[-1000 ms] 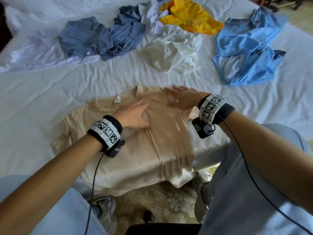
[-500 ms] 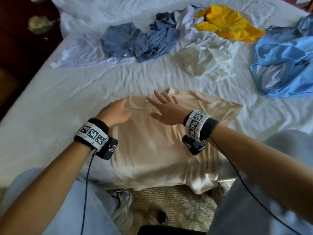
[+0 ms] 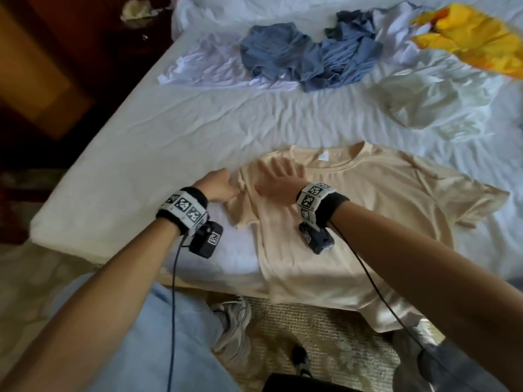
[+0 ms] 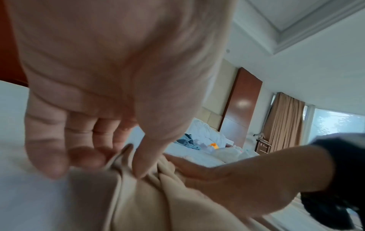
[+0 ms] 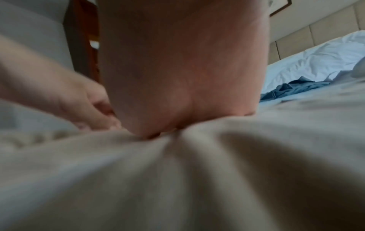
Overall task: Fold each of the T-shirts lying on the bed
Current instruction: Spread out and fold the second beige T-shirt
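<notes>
A beige T-shirt [image 3: 353, 222] lies face up on the white bed [image 3: 169, 142], its hem hanging over the near edge. At the shirt's left shoulder my left hand [image 3: 223, 185] pinches the bunched sleeve cloth [image 4: 126, 162] between thumb and fingers. Just right of it my right hand [image 3: 278, 176] lies flat, fingers straight, pressing the shirt's upper left chest; in the right wrist view its palm [image 5: 177, 78] bears down on the beige cloth [image 5: 197, 171]. The right sleeve [image 3: 464, 202] is spread out flat.
Unfolded shirts lie along the far side: white [image 3: 215, 72], grey-blue [image 3: 305, 58], pale white [image 3: 430, 103] and yellow [image 3: 475, 38]. The bed's left edge [image 3: 93, 154] drops to dark furniture. Below the near edge are a rug [image 3: 311, 329] and shoes [image 3: 235, 326].
Both hands have slid left across the beige shirt from its chest to its left shoulder. My left hand went from lying flat to pinching the sleeve cloth.
</notes>
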{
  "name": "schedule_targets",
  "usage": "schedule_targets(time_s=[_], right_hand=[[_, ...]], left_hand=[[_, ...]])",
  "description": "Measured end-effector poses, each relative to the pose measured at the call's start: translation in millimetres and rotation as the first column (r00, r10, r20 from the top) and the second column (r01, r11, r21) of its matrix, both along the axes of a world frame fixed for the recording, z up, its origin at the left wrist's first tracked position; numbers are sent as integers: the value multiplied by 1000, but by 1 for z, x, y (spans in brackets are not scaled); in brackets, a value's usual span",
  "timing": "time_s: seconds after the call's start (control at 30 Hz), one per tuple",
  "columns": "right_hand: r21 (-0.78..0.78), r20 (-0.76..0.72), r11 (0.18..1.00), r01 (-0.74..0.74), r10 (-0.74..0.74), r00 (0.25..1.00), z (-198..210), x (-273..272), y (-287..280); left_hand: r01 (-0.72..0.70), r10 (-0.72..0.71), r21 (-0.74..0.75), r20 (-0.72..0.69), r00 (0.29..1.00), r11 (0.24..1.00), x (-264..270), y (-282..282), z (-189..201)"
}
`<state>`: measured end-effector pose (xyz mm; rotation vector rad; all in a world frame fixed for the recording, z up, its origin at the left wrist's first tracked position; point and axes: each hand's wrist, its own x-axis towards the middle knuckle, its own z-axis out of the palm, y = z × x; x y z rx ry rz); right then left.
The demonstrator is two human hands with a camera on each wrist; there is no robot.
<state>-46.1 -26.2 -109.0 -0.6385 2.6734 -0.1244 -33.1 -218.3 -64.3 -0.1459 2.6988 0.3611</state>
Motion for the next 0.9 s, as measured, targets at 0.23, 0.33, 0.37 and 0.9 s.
schedule_targets(time_s=[0.23,0.33,0.37,0.9], right_hand=[[43,62,992,121,-123,990,-10,-8,-12],[47,26,990,134,-136,990,-10,-4,-14],[47,12,990,135,-136,991,-11,-3,-16],[-108,-26,993,52,-55,998,-1,4,4]], left_hand=[[-12,14,-152,15,1000,988,-1,-25,28],[-5,40,-363,91,995,932,9,-51,31],[-3,51,-387,116,992,922,11,-55,31],[133,-159,-200,-122,980,971,15,-6,26]])
